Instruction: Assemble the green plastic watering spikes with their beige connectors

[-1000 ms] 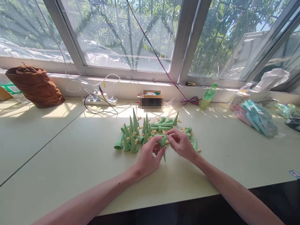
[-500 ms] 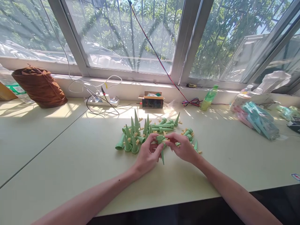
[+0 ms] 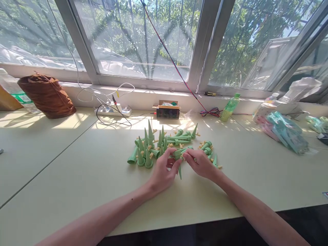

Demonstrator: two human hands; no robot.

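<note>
Two hands meet low over the pale surface [image 3: 77,177]. The left hand [image 3: 162,172] has its grip closed on a green cone [image 3: 179,172], with the thumb on one side and the fingers on the other. The cone points down and back toward the person, and its sharp tip is close to the surface. The right hand [image 3: 202,164] pinches the wide top of the same cone with its thumb and first finger, so its grip is narrow. I cannot tell if a little yellow bit sits between those fingertips.

Just behind the hands is a pile [image 3: 151,147] of many more green cones. Some stand up and some lie flat, with small yellow bits mixed in. The pile is right at the fingertips, and the right hand hides a few of its cones.

Farther back, by the window:
- A small box [image 3: 167,112] with a dark front sits in the middle.
- A white power strip [image 3: 114,110] with looping cords lies to the left of the box.
- A red and black wire [image 3: 176,71] runs up across the glass.
- A green bottle [image 3: 230,106] stands to the right of the box.

A brown bag [image 3: 47,95] sits far off on the left. Shiny plastic bags [image 3: 284,131] lie far off on the right, well apart from the hands.
</note>
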